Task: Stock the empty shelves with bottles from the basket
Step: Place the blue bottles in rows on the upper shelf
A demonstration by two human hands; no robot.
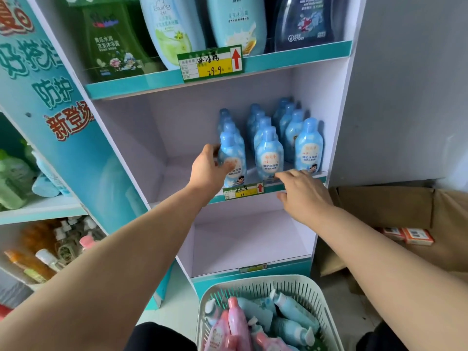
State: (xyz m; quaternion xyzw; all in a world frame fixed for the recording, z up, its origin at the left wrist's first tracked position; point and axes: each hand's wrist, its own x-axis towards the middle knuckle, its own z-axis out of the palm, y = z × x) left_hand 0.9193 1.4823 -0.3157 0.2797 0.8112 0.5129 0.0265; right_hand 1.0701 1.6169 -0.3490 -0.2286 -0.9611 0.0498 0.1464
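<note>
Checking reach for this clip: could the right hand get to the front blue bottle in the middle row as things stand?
Probably yes. The right hand is at the shelf edge, fingertips just below the front middle bottle. Nothing lies between them; the left hand grips the neighbouring left-row bottle.

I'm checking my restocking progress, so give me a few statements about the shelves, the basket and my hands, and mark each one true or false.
1. The left hand grips a light blue plastic bottle on the middle shelf. True.
2. The right hand holds a pink bottle. False: it is empty, with its fingertips at the shelf's front edge.
3. The white slotted plastic basket holds both pink bottles and blue ones. True.
4. The bottom shelf is full of bottles. False: no bottles stand on it.
5. The blue bottles fill the middle shelf from side to side. False: they stand on its right part only.
</note>
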